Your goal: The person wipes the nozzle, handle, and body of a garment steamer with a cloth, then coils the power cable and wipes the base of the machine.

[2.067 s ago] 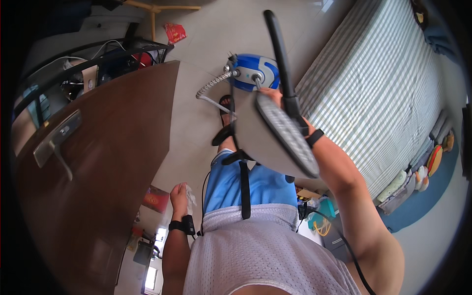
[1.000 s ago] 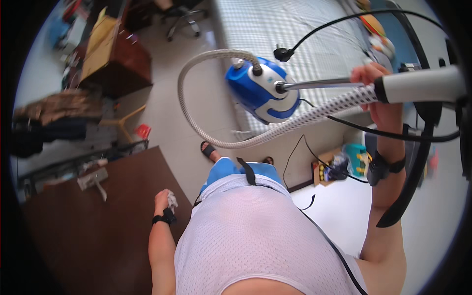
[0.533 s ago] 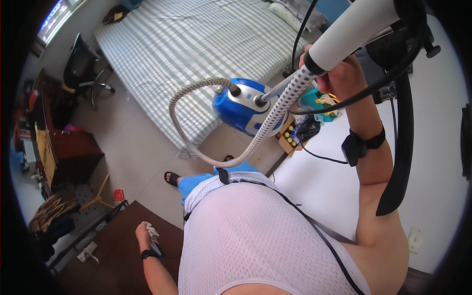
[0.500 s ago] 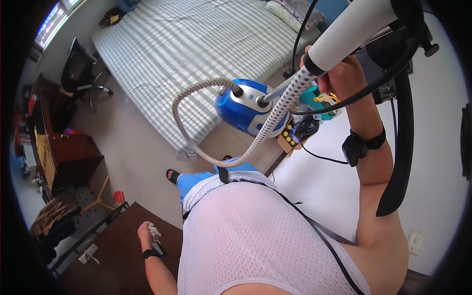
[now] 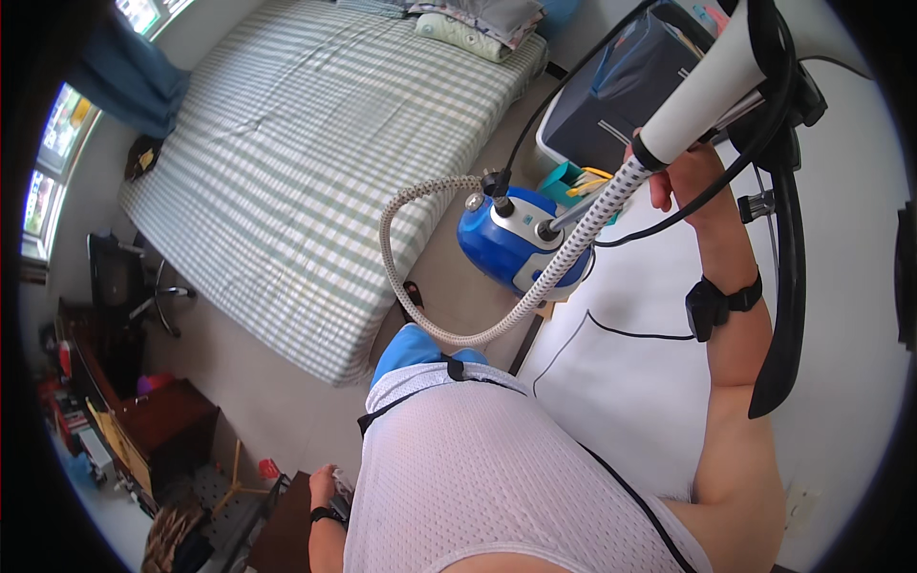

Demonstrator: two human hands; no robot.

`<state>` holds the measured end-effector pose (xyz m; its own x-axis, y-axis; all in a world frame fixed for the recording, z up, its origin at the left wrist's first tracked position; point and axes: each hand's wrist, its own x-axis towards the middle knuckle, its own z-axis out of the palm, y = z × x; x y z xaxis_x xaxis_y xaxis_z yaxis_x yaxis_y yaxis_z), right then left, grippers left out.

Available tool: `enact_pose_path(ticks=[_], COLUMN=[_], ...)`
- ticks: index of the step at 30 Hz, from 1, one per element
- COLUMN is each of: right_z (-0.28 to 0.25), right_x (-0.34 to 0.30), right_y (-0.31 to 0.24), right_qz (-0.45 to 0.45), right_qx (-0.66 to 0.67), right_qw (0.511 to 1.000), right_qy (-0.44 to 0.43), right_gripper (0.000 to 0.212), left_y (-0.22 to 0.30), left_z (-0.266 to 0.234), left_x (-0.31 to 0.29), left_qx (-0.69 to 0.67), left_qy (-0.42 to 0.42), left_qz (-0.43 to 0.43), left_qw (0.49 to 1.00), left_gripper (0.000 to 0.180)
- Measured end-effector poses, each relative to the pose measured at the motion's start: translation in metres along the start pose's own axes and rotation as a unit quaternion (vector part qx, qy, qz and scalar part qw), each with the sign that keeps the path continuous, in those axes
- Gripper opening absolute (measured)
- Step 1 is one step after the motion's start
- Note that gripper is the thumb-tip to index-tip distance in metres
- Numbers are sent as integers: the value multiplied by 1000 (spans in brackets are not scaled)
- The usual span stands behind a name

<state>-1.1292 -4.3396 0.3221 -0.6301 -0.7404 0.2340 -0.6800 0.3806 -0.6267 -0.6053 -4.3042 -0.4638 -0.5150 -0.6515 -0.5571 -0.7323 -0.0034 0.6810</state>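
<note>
A blue and white garment steamer (image 5: 482,232) is off the floor in front of me. My right hand (image 5: 693,181) is raised and closed around its pole just below the white upper tube (image 5: 707,91); the tube and hose hide some fingers. A ribbed pale hose (image 5: 387,244) loops from the base up to the pole. Along the upper end hang a black curved arm (image 5: 785,286) and a black cable (image 5: 726,177). Low at my left side, my left hand (image 5: 323,487) is closed on a crumpled pale cloth (image 5: 342,480), partly hidden by my shirt.
A bed (image 5: 296,124) with a checked sheet lies ahead, its corner close to my legs. A dark grey storage box (image 5: 621,91) and a teal container (image 5: 564,180) stand beyond the steamer. At left are an office chair (image 5: 119,272), a brown desk (image 5: 167,420) and a wooden stand (image 5: 234,477).
I have turned and stepped forward, carrying the steamer along toward the storage box. The dark table has slid mostly out of view. Both hands keep their holds.
</note>
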Motion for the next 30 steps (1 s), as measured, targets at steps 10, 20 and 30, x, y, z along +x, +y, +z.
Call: enact_pose_path(ticks=[10,20,30], right_z=[-41,-128,-110], right_x=[-47,-137,-527], right_y=[46,38,-255], right_qz=[-46,-144,-222], right_qx=[102,141,67], right_qw=[989,972,960], right_qy=[100,123,160], right_gripper=[37,26,33], left_y=[119,172,-91], left_z=[-93,-56,-11], left_x=[80,80,-276], left_qx=[-301,-313,-282], left_qy=[22,47,82], left_qz=[-67,52,138], left_qw=[951,947,946], left_gripper=[33,27,35])
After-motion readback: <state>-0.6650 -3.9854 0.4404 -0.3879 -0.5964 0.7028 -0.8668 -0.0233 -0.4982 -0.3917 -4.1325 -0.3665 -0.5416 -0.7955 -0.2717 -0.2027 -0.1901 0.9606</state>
